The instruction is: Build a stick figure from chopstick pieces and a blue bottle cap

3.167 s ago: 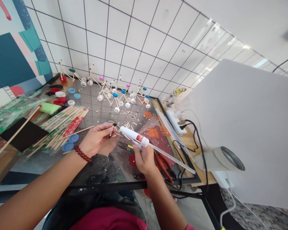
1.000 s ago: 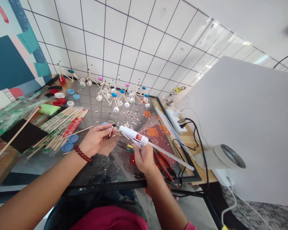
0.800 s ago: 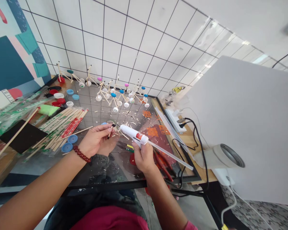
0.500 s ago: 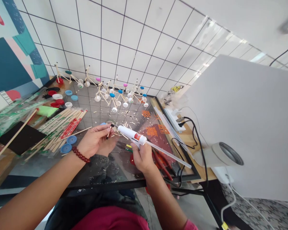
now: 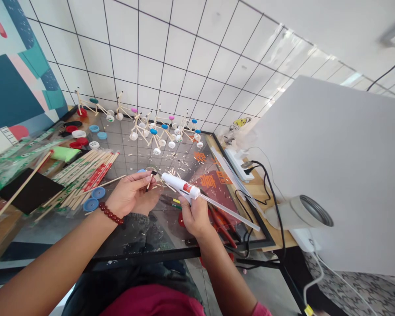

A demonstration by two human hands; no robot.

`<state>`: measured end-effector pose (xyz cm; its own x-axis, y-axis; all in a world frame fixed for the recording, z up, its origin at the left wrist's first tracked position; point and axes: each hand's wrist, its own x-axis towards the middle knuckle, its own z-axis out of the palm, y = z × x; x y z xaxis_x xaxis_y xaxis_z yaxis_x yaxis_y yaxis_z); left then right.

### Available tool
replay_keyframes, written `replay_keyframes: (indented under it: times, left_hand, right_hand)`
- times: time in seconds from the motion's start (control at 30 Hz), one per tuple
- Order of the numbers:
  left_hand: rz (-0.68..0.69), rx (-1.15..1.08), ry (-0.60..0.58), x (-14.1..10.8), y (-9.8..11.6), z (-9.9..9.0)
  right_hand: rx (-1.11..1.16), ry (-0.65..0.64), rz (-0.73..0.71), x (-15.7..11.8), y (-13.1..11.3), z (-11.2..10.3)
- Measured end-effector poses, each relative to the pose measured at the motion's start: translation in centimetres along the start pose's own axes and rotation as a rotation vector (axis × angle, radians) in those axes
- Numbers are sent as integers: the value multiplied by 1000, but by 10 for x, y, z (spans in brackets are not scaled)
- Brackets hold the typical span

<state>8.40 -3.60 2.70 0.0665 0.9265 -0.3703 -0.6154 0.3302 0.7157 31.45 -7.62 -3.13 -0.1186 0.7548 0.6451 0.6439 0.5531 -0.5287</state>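
Note:
My right hand (image 5: pixel 195 215) is wrapped round the handle of a white glue gun (image 5: pixel 179 184). A long clear glue stick (image 5: pixel 228 211) sticks out of its back end toward the lower right. Between the fingertips of my left hand (image 5: pixel 130 191) is a short wooden stick (image 5: pixel 149 182) with a black piece at its upper end. The gun's nozzle points left and sits at the black piece; whether they touch I cannot tell. Both hands are over the dark glass table (image 5: pixel 118 239).
Small stick-and-bottle-cap models (image 5: pixel 154 131) stand along the back. Bundled wooden sticks (image 5: pixel 82 175), blue caps (image 5: pixel 91 204) and a black sheet (image 5: pixel 31 188) lie left. Wood scraps (image 5: pixel 174 160) are scattered mid-table. Red-handled pliers (image 5: pixel 224 226), cables and a power strip (image 5: pixel 238 164) are on the right.
Almost nothing differs. The glue stick's rear end has shifted slightly inward toward the gun; both hands keep their hold in nearly the same place.

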Motion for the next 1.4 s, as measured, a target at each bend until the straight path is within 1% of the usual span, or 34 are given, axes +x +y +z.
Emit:
replay_keyframes:
  times: [0.1,0.3,0.43,0.57,0.77,1.0,1.13,1.23,1.4]
  left_hand:
    - [9,1,-16,2,-1,-2]
    - [6,27,-2,3,-3,-3]
    - [0,27,1,1,-2,-1]
    - [0,16,18,1,-1,-1]
    - [23,5,-4,3,-2,-2]
    - [32,6,-23,4,-1,-5]
    - [39,-3,5,3,-1,-4]
    - [35,-11,32,3,-1,-3]
    - [29,4,-4,2,-1,-3]
  right_hand:
    - [-5,17,26,0,0,0]
    - [1,-39,-24,-1,-3,-1]
    - [7,-20,-10,0,-2,1]
    - [17,-15,-28,-1,0,1]
    - [19,-61,-10,-1,-1,-2]
    - [-10,-84,-18,1,-2,-5]
    - [-3,-28,-54,0,-3,-6]
    - [78,45,-76,-2,-4,-8]
    - [213,102,-60,-7,-3,-4]
